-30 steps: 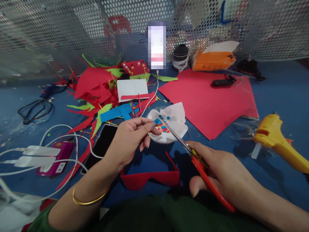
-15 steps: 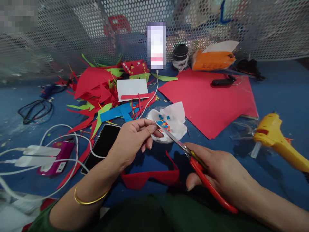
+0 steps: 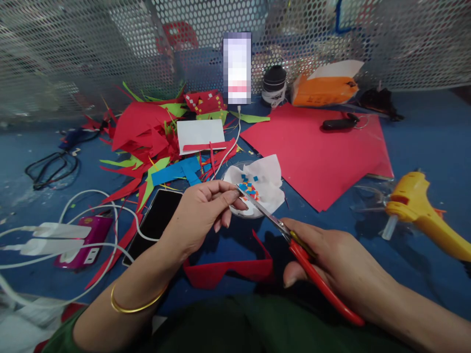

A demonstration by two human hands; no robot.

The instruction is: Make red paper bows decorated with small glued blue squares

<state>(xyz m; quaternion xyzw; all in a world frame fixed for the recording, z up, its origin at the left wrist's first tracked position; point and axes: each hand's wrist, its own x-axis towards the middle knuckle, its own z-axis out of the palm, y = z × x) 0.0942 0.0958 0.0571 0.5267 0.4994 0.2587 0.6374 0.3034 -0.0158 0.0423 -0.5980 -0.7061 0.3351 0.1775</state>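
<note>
My right hand (image 3: 331, 255) is wrapped round scissors (image 3: 305, 267) with red handles, their blades pointing up and left. At the blade tips, my left hand (image 3: 215, 203) is closed in a pinch; whatever lies between its fingertips is too small to make out. Just beyond the fingertips is a dish lined with white paper (image 3: 270, 171), holding several small squares of blue, orange and yellow paper (image 3: 250, 189). Below both hands lies a red paper cutout (image 3: 228, 272) shaped like a pair of glasses.
Red, green and blue scraps (image 3: 147, 127) pile up at left, near a dark-screened phone (image 3: 158, 215), white cables and a purple power bank (image 3: 88, 242). Red sheets (image 3: 316, 157) and a yellow glue gun (image 3: 415, 201) lie right. A lit phone (image 3: 237, 68) stands against the mesh.
</note>
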